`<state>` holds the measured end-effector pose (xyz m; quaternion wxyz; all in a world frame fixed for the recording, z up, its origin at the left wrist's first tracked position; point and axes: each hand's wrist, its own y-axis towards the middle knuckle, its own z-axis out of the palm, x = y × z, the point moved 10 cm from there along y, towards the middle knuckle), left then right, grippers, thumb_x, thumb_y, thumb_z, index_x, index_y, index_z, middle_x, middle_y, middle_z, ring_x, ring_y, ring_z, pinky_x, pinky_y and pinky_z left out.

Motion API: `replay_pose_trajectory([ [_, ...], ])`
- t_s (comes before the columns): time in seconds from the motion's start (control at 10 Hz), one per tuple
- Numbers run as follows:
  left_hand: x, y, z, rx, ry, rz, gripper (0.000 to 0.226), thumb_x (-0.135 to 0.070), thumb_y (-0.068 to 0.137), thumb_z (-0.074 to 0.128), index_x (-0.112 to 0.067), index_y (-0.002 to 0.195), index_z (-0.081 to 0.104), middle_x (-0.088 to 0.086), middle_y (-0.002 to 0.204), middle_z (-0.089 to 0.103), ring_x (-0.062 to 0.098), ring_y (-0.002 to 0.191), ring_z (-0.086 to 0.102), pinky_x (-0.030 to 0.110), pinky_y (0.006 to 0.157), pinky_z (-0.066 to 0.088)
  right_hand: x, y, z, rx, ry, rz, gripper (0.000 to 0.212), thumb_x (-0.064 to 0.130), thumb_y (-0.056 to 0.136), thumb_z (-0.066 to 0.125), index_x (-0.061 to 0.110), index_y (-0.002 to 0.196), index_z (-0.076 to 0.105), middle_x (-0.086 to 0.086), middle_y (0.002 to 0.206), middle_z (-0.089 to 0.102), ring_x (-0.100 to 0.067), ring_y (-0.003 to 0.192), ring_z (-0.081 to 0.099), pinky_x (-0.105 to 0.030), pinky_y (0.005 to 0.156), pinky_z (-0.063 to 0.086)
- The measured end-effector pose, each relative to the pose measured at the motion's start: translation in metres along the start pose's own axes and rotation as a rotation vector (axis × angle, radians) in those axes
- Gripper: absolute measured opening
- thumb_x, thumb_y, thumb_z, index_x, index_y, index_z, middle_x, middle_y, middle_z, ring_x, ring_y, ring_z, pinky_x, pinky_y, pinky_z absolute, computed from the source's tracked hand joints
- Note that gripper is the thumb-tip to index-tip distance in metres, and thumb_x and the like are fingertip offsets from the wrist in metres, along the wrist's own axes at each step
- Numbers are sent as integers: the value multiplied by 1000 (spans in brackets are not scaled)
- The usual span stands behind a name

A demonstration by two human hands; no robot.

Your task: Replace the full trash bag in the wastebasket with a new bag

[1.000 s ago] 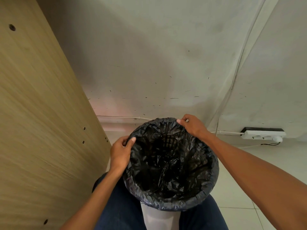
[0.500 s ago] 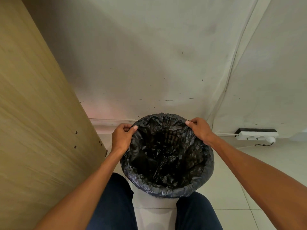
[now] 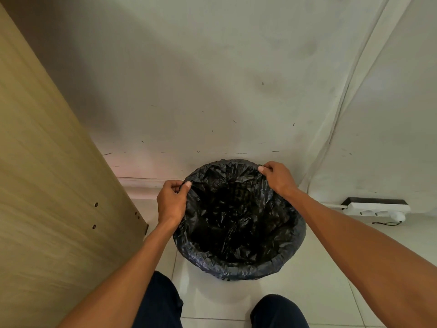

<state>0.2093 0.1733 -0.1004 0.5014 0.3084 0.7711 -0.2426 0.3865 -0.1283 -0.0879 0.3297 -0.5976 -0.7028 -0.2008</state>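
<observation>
A round wastebasket stands on the pale tiled floor near the wall, lined with a crinkled black trash bag whose edge is folded over the rim. My left hand pinches the bag's edge at the far left of the rim, thumb on top. My right hand grips the bag's edge at the far right of the rim. The bag's inside looks dark; what lies at its bottom is not discernible. Only a thin strip of the basket shows below the bag.
A tall wooden panel rises close on the left. The white wall is right behind the basket. A white power strip lies on the floor at the right. My knees are in front of the basket.
The basket now sits farther from my legs, closer to the wall. Both hands have slid along the rim toward its far side while holding the bag's edge.
</observation>
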Motion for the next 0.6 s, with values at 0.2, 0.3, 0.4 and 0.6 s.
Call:
replay_pose_trajectory([
  [0.2, 0, 1, 2, -8, -11, -26, 29, -37, 92, 68, -13, 108, 63, 0, 100, 64, 9, 85, 57, 12, 67, 39, 3, 10, -1, 3, -25, -7, 37, 39, 102, 51, 10, 118, 65, -4, 104, 66, -20, 94, 58, -32, 81, 43],
  [0.3, 1, -4, 1, 5, 23, -34, 29, -40, 92, 67, -16, 107, 61, -4, 98, 63, 7, 84, 56, 12, 64, 37, 5, 6, -2, 23, -28, -28, 37, 38, 101, 53, 8, 118, 66, -6, 106, 67, -20, 95, 58, -29, 80, 40],
  [0.4, -6, -6, -1, 39, 64, -18, 29, -42, 93, 65, -16, 106, 61, -5, 98, 62, 14, 93, 59, 20, 68, 39, 9, -1, -7, 54, -31, -25, 43, 41, 101, 52, 7, 123, 65, -11, 119, 67, -27, 110, 61, -29, 85, 41],
  [0.6, -31, -6, -14, 45, 187, 75, 32, -34, 100, 54, -14, 125, 57, 7, 128, 57, 22, 118, 54, 34, 95, 45, 25, -19, -26, -1, -121, -39, 55, 42, 104, 42, 7, 146, 45, -11, 150, 47, -29, 137, 45, -39, 112, 34],
])
